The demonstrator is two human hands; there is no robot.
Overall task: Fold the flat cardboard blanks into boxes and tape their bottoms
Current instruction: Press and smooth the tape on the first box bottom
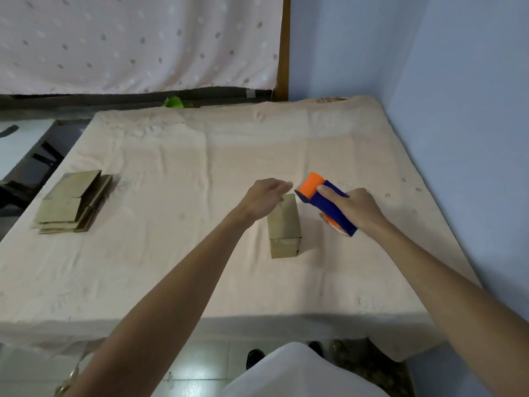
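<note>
Bedsheet: right fingers round tape dispenser

Items counted — one folded cardboard box, one tape dispenser, one stack of flat blanks (several sheets; the exact number cannot be read). Two hands in view: one left hand, one right hand. One bed carries the three items — two dark shoes below its edge.
</note>
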